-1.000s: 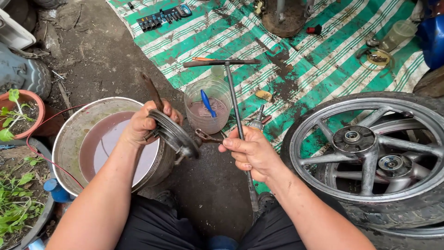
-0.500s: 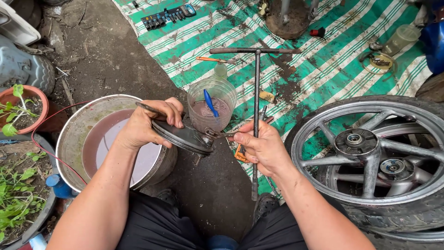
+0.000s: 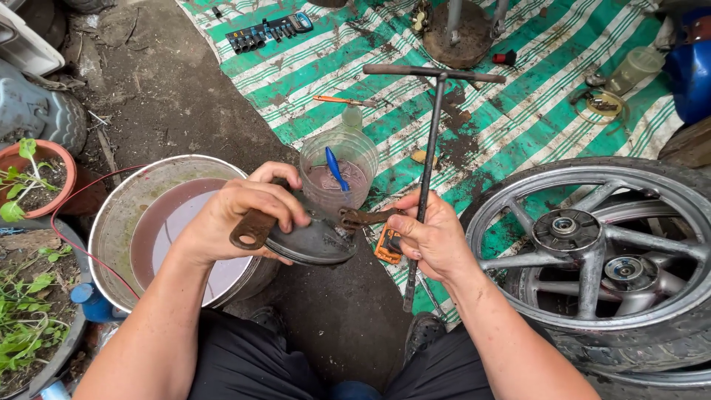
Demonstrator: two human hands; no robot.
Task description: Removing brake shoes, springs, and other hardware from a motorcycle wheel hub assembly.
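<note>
My left hand (image 3: pixel 237 215) grips a round, dark, greasy metal plate (image 3: pixel 315 243) held nearly flat between my knees. A rusty lever arm (image 3: pixel 252 230) on the plate pokes out under my fingers. My right hand (image 3: pixel 433 241) is closed around the shaft of a long T-handle wrench (image 3: pixel 433 111), which stands almost upright with its crossbar at the far end. The right fingertips also touch a second rusty lever (image 3: pixel 363 217) at the plate's right edge.
A clear plastic cup (image 3: pixel 338 174) with murky liquid and a blue brush stands just beyond the plate. A metal basin (image 3: pixel 126 215) of dirty liquid sits left, a spoked wheel (image 3: pixel 592 252) right. On the striped tarp (image 3: pixel 518 118) lies a socket set (image 3: pixel 266 31). An orange tool (image 3: pixel 387 244) lies by my right hand.
My left hand has tipped the plate from edge-on to nearly flat. The T-handle wrench has shifted right with my right hand and stands more upright.
</note>
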